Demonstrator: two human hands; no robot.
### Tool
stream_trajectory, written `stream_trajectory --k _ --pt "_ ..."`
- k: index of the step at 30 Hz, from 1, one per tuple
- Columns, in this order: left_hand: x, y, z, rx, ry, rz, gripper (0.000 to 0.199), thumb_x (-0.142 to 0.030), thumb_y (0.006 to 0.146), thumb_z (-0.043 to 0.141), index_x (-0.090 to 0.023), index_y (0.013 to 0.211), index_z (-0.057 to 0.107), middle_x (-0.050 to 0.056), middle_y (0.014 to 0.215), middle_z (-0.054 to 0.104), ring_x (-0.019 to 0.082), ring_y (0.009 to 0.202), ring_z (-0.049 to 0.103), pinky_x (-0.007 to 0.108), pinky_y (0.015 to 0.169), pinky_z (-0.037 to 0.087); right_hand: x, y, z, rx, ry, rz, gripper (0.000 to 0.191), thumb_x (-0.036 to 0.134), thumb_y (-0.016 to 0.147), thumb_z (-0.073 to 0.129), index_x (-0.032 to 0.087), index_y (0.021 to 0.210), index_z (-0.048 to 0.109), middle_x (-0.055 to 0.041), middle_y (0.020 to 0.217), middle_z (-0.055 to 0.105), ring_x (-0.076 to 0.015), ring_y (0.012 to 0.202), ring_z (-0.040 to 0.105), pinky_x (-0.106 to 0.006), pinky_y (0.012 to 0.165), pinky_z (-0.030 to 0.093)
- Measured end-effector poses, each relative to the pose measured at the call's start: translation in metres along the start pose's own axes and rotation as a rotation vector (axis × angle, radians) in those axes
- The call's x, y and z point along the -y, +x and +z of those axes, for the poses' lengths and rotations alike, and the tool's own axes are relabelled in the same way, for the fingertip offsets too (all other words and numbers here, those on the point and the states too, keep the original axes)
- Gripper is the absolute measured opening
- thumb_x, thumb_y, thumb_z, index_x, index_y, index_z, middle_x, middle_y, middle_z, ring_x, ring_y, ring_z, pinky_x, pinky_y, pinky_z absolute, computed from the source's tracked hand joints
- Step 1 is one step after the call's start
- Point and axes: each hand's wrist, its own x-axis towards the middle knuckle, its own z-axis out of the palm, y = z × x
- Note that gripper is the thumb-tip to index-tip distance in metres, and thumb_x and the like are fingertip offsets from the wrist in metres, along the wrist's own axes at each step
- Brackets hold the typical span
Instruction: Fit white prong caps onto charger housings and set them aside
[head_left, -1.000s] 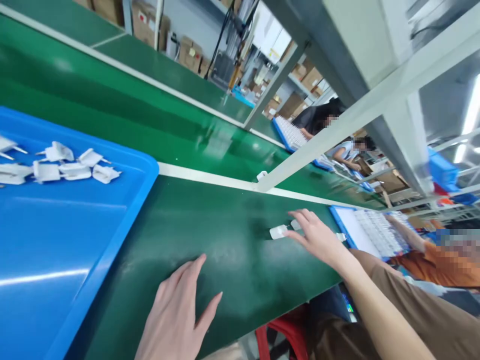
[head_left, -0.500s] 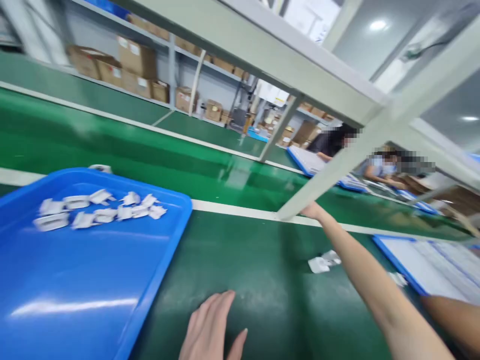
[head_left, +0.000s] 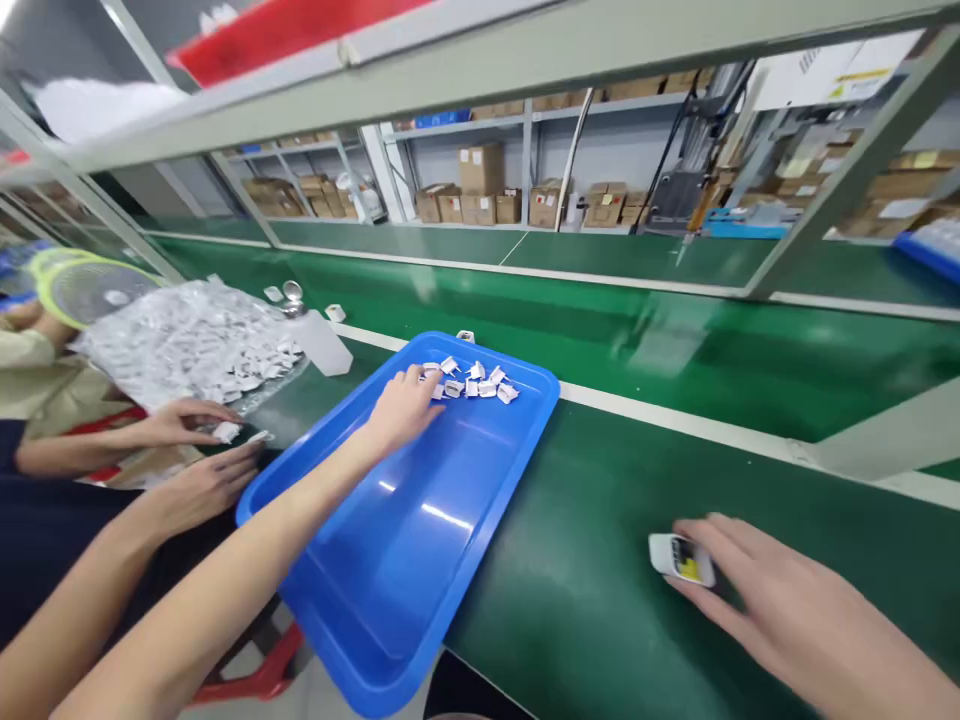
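My left hand (head_left: pixel 405 408) reaches into a blue tray (head_left: pixel 480 500), its fingers and thumb bent around one of the small white plastic casings (head_left: pixel 437 391) at the far end. Several more casings, some with thin prongs, lie beside those fingertips. To the right, over the green worktop, my right hand (head_left: pixel 739 575) grips a white plastic casing (head_left: pixel 664 553) between thumb and fingers. That casing's open end shows black and yellow parts inside.
At the left a co-worker's hands (head_left: pixel 199 475) handle small white pieces. A large clear bag (head_left: pixel 199 340) of white parts and a white bottle (head_left: pixel 324 343) stand beyond. A metal frame post (head_left: pixel 870 440) rises at right; a shelf beam (head_left: pixel 480 75) crosses above.
My view has swung left. My left hand has moved from the worktop into the tray among the casings. My right hand has come back from the frame post and now holds a casing.
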Motion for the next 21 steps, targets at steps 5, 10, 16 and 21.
stream_trajectory --k 5,10,16,21 --pt "-0.007 0.007 -0.003 0.066 0.053 0.045 0.054 -0.044 0.11 0.038 -0.004 0.091 0.069 -0.001 0.09 0.065 0.014 0.1 0.075 0.035 0.094 0.056 0.005 0.01 -0.01 -0.107 -0.016 -0.042 0.047 0.059 0.099 0.055 0.026 0.132 0.061 -0.0127 0.1 0.072 -0.0301 0.075 0.073 -0.039 0.053 0.058" --pt "-0.067 -0.063 -0.035 0.041 -0.089 0.0 0.033 -0.049 0.105 0.052 -0.022 0.108 0.069 -0.001 0.085 0.072 0.018 0.074 0.075 0.027 0.064 0.061 0.001 -0.036 -0.022 -0.342 0.151 0.097 0.029 0.031 0.101 0.058 0.026 0.13 0.057 -0.0084 0.091 0.065 -0.0244 0.072 0.067 -0.036 0.061 0.058" --pt "-0.227 -0.127 -0.002 0.235 -0.868 -0.018 0.032 -0.038 0.098 0.068 -0.029 0.125 0.055 0.001 0.103 0.076 0.016 0.086 0.075 0.027 0.078 0.065 0.023 -0.046 -0.008 -0.204 0.192 -0.179 0.028 0.037 0.107 0.052 0.02 0.126 0.065 -0.0146 0.11 0.069 -0.0238 0.094 0.072 -0.032 0.076 0.063" --pt "-0.24 -0.097 0.016 0.305 -0.744 0.147 0.063 -0.044 0.097 0.069 -0.033 0.15 0.038 0.008 0.136 0.067 0.023 0.116 0.07 0.038 0.097 0.062 0.018 -0.046 -0.012 -0.19 0.598 0.127 0.022 0.028 0.104 0.062 0.024 0.126 0.06 -0.0069 0.108 0.075 -0.0184 0.093 0.075 -0.028 0.082 0.061"
